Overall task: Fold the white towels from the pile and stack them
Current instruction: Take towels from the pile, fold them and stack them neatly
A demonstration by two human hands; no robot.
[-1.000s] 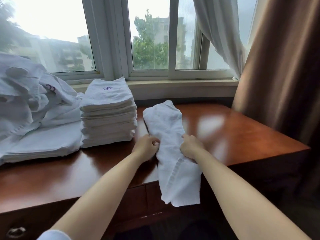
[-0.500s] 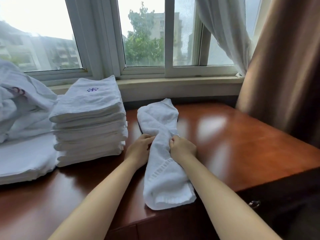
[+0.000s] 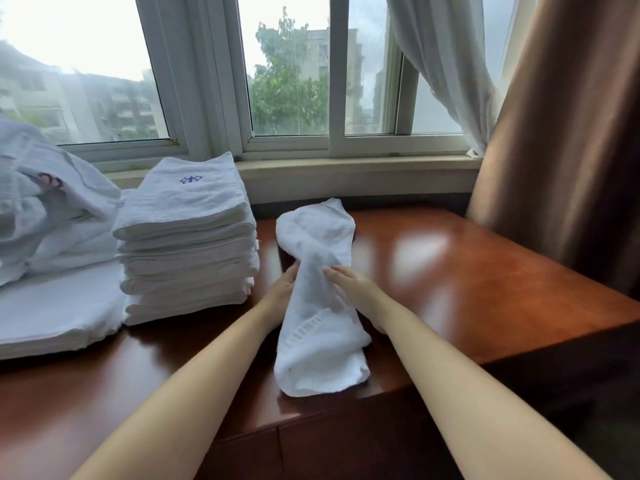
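While it lies lengthwise on the glossy reddish-brown wooden table (image 3: 467, 271), the rumpled white terry towel (image 3: 320, 306) is bunched narrow at its middle, with its far end spread near the window side and its near end, marked by a woven ribbed band, resting close to the table's front edge. On its left flank, the left hand (image 3: 282, 284) touches the towel at the pinched waist; most of its fingers are hidden behind the cloth, so I cannot tell whether they grip it. On the other flank, the right hand (image 3: 349, 282) rests on the towel with its fingers (image 3: 332, 271) stretched out nearly straight and laid flat on the fabric, not curled round it. Both bare forearms reach in from the bottom of the view. Just left of the towel, apart from it, stands a neat stack of folded white towels (image 3: 187, 240), the top one bearing a small purple embroidered emblem. Farther left sits a loose heap of unfolded white towels (image 3: 45, 216) on top of flat white linen (image 3: 59, 317). Behind the table runs a white-framed window (image 3: 221, 98), with a sheer pale curtain (image 3: 446, 64) and a heavy brown drape (image 3: 571, 133) at the right.
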